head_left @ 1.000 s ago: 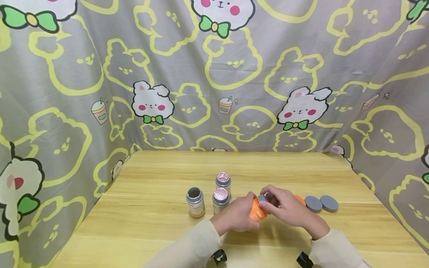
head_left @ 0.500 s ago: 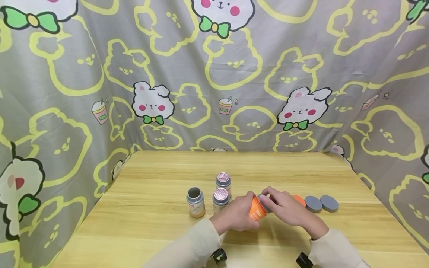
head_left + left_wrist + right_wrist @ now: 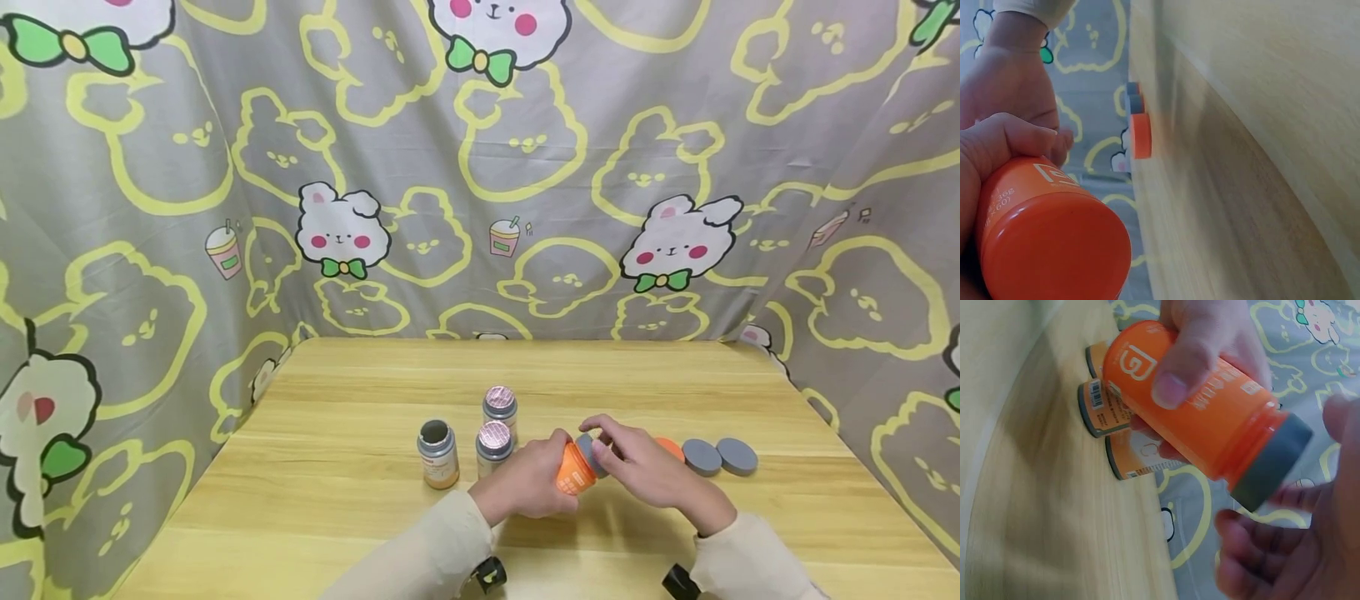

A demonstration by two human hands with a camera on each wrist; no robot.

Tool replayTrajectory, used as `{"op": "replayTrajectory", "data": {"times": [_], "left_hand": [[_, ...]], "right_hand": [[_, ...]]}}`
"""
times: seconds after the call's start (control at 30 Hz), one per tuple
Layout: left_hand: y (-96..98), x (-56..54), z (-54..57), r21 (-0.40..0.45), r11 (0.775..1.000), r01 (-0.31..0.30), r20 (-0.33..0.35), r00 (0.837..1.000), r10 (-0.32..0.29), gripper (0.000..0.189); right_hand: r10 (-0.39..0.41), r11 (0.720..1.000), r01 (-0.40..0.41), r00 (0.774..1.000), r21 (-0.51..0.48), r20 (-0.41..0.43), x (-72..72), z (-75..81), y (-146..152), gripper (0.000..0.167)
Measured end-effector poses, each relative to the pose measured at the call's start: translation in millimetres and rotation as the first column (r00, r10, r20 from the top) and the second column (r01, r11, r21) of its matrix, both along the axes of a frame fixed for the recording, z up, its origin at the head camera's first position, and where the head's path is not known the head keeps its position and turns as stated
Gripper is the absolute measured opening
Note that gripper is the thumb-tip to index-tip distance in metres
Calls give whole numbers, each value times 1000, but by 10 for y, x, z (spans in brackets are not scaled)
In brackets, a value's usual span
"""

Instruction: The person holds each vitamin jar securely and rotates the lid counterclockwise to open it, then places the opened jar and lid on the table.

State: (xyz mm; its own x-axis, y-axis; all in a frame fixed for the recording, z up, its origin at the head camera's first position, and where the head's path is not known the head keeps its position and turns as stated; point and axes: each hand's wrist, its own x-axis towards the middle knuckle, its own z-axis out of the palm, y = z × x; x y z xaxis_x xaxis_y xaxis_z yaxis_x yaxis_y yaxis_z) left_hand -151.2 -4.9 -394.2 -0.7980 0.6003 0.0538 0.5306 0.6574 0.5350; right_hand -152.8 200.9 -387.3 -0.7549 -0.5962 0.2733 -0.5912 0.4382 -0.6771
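My left hand (image 3: 528,479) grips an orange supplement bottle (image 3: 1179,403) round its body, tilted and held above the table. Its grey cap (image 3: 1274,464) points toward my right hand (image 3: 637,462). The right hand's fingers are spread loosely about the cap; in the right wrist view one fingertip (image 3: 1335,415) stands apart from it, while others lie close to its lower edge. In the left wrist view the bottle's orange base (image 3: 1060,250) faces the camera.
Left of the hands stand an open grey-necked bottle (image 3: 438,457) and two foil-sealed bottles, the rear one (image 3: 500,408) behind the front one (image 3: 495,446). To the right lie an orange cap (image 3: 1141,135) and two grey caps, one (image 3: 702,457) beside the other (image 3: 737,456), on the wooden table (image 3: 300,517).
My right hand turns about the grey cap, its fingers closing over it and then spreading from it again. The left hand and the orange bottle stay nearly still.
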Motion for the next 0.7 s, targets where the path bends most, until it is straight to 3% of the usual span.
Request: {"op": "replayTrajectory", "data": {"times": [0.13, 0.3, 0.4, 0.6, 0.7], "left_hand": [[0, 0, 10, -11, 1000, 0, -4, 1000, 0, 56], [-13, -4, 4, -5, 1000, 5, 1, 1000, -5, 55], [-17, -7, -5, 7, 1000, 9, 0, 1000, -9, 55], [-9, 4, 12, 8, 1000, 7, -26, 1000, -7, 57], [-7, 11, 26, -2, 1000, 2, -19, 1000, -2, 56]], "right_hand": [[-34, 999, 34, 999, 28, 8, 10, 15, -33, 16], [65, 997, -64, 998, -45, 18, 15, 30, -16, 27], [81, 996, -81, 997, -48, 0, 11, 28, -4, 31], [-42, 997, 43, 999, 59, -6, 2, 6, -3, 22], [-55, 995, 52, 998, 83, 28, 2, 4, -5, 22]]}}
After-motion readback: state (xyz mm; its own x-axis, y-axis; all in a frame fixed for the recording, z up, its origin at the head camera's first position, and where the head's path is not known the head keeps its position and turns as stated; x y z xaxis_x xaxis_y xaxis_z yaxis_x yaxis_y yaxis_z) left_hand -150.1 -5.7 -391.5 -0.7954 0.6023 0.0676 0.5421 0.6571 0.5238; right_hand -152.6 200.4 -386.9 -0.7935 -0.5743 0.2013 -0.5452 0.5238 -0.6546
